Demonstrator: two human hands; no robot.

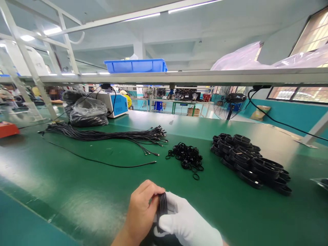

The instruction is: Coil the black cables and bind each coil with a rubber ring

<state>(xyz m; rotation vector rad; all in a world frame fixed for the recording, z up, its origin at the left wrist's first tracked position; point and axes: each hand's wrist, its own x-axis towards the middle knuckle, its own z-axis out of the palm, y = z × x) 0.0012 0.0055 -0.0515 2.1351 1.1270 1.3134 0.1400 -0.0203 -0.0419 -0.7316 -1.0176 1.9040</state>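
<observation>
Bottom middle, my left grip (142,207) and right grip (188,218) both held the black coil (163,204), long way up-and-down, between them.

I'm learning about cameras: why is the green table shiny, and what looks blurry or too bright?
Head view: pale glare on the green table, probably from the ceiling lights; head view, left edge: the red box looks blurry; head view, upper right: the window is partly washed out.
</observation>
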